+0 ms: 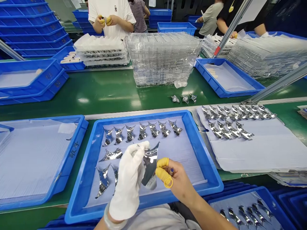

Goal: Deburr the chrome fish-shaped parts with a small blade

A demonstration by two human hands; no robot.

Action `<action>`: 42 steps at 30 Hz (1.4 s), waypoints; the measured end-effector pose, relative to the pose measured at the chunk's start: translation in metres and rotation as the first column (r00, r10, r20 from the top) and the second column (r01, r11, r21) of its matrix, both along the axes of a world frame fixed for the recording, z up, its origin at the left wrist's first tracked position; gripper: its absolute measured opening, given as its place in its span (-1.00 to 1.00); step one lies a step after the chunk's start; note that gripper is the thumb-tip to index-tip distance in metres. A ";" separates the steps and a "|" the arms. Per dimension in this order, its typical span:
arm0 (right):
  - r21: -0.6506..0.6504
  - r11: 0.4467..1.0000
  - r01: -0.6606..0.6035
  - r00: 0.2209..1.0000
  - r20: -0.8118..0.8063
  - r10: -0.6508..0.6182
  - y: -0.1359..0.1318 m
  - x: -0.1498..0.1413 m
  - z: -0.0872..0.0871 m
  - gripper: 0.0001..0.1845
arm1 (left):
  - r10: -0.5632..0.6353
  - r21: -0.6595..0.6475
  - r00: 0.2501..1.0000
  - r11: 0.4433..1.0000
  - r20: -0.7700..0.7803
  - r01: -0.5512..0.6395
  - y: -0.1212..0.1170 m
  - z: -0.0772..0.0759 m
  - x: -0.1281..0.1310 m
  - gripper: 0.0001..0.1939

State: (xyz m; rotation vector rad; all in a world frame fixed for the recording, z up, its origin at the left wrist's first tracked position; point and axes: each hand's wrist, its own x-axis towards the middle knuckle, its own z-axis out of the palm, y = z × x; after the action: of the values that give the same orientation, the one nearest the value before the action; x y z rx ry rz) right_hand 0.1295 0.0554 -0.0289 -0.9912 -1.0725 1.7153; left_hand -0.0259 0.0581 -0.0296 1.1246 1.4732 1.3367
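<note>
My left hand point(129, 179), in a white glove, is closed on a curved, mirror-like chrome trim piece point(151, 159) and holds it up above a blue tray point(201, 150). Bare except for yellow finger cots, my right hand point(174, 177) is pinched close to the piece's right edge. A small blue end of a pen-like tool point(172, 171) pokes out of its fingers; the rest is hidden. Lined with white paper, the tray holds a back row of similar chrome pieces point(142, 131). Further pieces point(103, 180) lie at its left, one partly behind my glove.
More chrome pieces point(225, 129) rest on white paper point(254, 153) at right. Another paper-lined tray point(79, 140) stands at left. Behind are stacked clear plastic trays point(165, 60) and a slanting metal post point(278, 83). Lower right, a tray point(275, 198) holds several pieces. Co-workers stand across the bench.
</note>
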 end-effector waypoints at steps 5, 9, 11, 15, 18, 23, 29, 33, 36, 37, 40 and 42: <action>0.110 0.994 -0.018 1.000 0.002 0.018 -0.004 0.005 -0.015 -0.55 | -0.007 0.115 0.996 0.993 0.083 -0.003 -0.001 0.004 -0.004 -0.87; 0.180 0.984 0.008 0.999 0.035 -0.015 -0.002 0.006 -0.019 -0.51 | -0.089 0.328 0.995 0.940 -0.038 0.096 -0.007 0.005 -0.007 -0.78; 0.260 0.965 0.031 0.997 0.055 -0.047 -0.002 0.006 -0.020 -0.51 | -0.117 0.382 0.988 0.912 -0.097 0.145 -0.008 0.006 -0.008 -0.71; 0.512 0.855 0.077 0.979 0.124 -0.163 -0.005 0.009 -0.018 -0.60 | -0.072 0.372 0.987 0.920 -0.147 0.122 -0.007 0.006 -0.009 -0.68; 0.725 0.688 0.030 0.934 0.225 -0.278 -0.010 0.011 -0.013 -0.72 | -0.017 0.234 0.993 0.971 -0.117 0.044 -0.007 0.004 -0.011 -0.78; 0.833 0.551 -0.054 0.850 0.328 -0.413 -0.016 0.011 -0.008 -0.86 | 0.001 0.131 1.000 0.991 -0.029 0.002 -0.006 0.002 -0.014 -0.84; 0.295 0.955 0.035 0.990 0.122 -0.074 -0.014 0.002 -0.001 -0.69 | 0.061 -0.070 0.996 0.996 0.060 -0.057 0.000 0.011 -0.011 -0.72; -0.008 0.998 0.059 0.997 -0.040 -0.060 -0.009 -0.002 0.008 -0.63 | 0.048 -0.170 0.997 0.985 0.059 -0.038 0.005 0.015 -0.011 -0.62; -0.085 0.995 0.044 0.997 -0.059 -0.049 -0.007 -0.005 0.009 -0.66 | 0.040 -0.198 0.997 0.980 0.068 -0.026 0.006 0.014 -0.012 -0.62; -0.100 0.994 0.033 0.997 -0.069 -0.040 -0.007 -0.006 0.007 -0.67 | 0.039 -0.205 0.996 0.979 0.074 -0.023 0.006 0.013 -0.013 -0.63; -0.142 0.990 0.003 0.995 -0.094 -0.017 -0.005 -0.009 0.000 -0.68 | 0.051 -0.206 0.996 0.978 0.078 -0.034 0.005 0.012 -0.015 -0.64; -0.153 0.988 -0.014 0.996 -0.089 0.000 -0.004 -0.011 -0.004 -0.69 | 0.053 -0.199 0.996 0.979 0.066 -0.039 0.005 0.013 -0.019 -0.64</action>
State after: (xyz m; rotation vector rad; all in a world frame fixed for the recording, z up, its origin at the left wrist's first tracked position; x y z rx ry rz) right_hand 0.1189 0.0517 -0.0334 -0.9972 -0.8984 1.8518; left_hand -0.0447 0.0630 -0.0170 0.9114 1.5505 1.2188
